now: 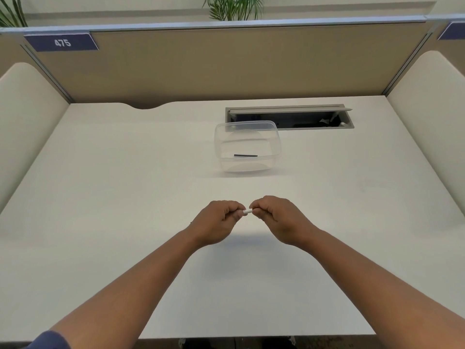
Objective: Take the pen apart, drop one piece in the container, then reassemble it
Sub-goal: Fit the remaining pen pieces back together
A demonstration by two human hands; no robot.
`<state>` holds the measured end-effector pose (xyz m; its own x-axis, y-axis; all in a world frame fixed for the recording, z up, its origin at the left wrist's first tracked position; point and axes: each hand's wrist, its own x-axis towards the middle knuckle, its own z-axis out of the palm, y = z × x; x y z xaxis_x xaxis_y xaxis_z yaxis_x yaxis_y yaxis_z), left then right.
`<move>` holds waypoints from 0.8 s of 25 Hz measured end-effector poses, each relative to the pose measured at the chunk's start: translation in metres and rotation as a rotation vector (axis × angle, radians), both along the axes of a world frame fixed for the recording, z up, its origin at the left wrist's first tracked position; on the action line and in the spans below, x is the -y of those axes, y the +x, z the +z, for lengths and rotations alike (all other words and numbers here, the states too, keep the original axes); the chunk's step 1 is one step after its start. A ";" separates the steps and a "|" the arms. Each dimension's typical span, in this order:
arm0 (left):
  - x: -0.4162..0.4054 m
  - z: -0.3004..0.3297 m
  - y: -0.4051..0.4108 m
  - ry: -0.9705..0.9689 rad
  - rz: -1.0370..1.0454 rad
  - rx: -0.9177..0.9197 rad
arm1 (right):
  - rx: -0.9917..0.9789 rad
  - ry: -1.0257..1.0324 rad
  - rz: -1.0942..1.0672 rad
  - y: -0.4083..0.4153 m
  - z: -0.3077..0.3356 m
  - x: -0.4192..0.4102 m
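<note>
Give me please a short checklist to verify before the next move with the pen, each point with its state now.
1. Both hands hold the pen: ok. The left hand and right hand pinch the white pen between them.
2. One piece is in the container: ok. A thin dark piece lies in the clear container.
3. Container has no lid on it: ok.
4. Container stands stable: not ok, it looks tilted on the desk.
5. Path from hands to container is free: ok, only bare desk between.
6. Pen parts in the hands are separated or joined: cannot tell, the fingers cover most of it.
</note>
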<state>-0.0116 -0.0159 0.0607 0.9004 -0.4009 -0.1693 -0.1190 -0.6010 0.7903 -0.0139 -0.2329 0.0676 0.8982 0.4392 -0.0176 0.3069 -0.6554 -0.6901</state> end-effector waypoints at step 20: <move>0.000 0.000 0.002 0.239 -0.066 0.019 | -0.475 0.111 -0.209 -0.009 0.002 -0.012</move>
<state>-0.0098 -0.0160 0.0612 0.8776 -0.4090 -0.2500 -0.1773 -0.7614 0.6236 -0.0227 -0.2208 0.0700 0.8712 0.2740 -0.4073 -0.1859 -0.5839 -0.7903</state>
